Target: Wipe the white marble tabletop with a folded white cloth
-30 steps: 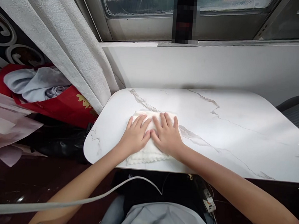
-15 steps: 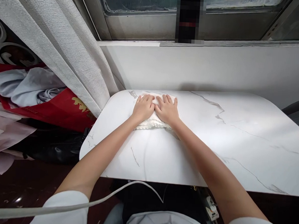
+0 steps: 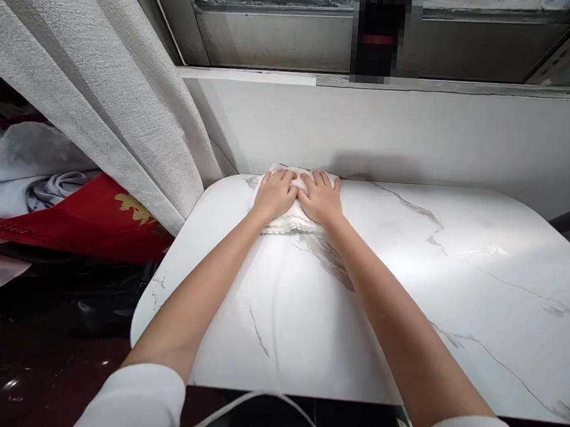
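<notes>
A white cloth (image 3: 291, 224) with a scalloped edge lies folded near the far edge of the marbled white table (image 3: 239, 327). My left hand (image 3: 277, 194) rests flat on its left part, fingers stretched toward the wall. Beside it, my right hand (image 3: 321, 197) presses flat on the right part with fingers spread. The two thumbs nearly meet in the middle. Both palms cover much of the cloth, and its scalloped edge shows on the side toward me.
A pale curtain (image 3: 142, 101) hangs at the left, by a red bag (image 3: 96, 221) filled with grey cloth (image 3: 31, 166). Behind the table stand a white wall (image 3: 281, 123) and a window ledge. A white cable (image 3: 249, 397) curves below the front edge.
Both hands and the cloth have shifted away from me to the table's far edge. A grey marble vein now shows on the near side of the cloth. The view has tilted slightly.
</notes>
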Action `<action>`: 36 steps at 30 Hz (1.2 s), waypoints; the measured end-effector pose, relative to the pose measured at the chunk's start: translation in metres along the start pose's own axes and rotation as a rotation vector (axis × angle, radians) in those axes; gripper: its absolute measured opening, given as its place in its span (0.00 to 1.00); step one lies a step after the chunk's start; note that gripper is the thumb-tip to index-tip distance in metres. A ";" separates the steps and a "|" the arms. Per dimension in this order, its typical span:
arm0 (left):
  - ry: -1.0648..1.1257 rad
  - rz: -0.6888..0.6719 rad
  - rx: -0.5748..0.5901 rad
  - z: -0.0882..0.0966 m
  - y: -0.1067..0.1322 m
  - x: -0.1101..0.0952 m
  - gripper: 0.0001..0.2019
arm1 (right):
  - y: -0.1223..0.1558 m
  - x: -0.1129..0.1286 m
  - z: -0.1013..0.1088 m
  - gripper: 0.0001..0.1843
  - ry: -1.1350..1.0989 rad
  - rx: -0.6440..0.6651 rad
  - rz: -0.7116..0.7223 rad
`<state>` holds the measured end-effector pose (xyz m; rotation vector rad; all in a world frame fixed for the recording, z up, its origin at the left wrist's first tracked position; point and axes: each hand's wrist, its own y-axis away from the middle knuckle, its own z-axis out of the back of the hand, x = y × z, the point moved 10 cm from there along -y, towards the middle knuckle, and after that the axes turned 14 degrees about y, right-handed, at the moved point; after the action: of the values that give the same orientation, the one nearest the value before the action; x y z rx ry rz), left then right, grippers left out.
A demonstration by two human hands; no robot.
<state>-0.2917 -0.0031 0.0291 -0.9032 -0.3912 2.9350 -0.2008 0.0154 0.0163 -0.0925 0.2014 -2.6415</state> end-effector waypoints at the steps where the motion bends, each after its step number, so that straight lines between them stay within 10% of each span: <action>1: -0.001 0.001 -0.002 0.000 -0.003 0.002 0.17 | -0.003 0.000 0.000 0.30 -0.002 -0.001 0.000; 16: -0.054 0.000 0.002 0.002 -0.025 0.016 0.18 | -0.030 0.001 -0.001 0.27 -0.014 -0.078 0.001; 36: -0.044 0.028 -0.017 0.028 0.011 0.040 0.16 | -0.009 0.049 -0.003 0.28 -0.031 -0.102 0.024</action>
<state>-0.3400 -0.0159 0.0267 -0.8544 -0.4100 2.9859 -0.2486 0.0006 0.0159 -0.1634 0.3243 -2.6035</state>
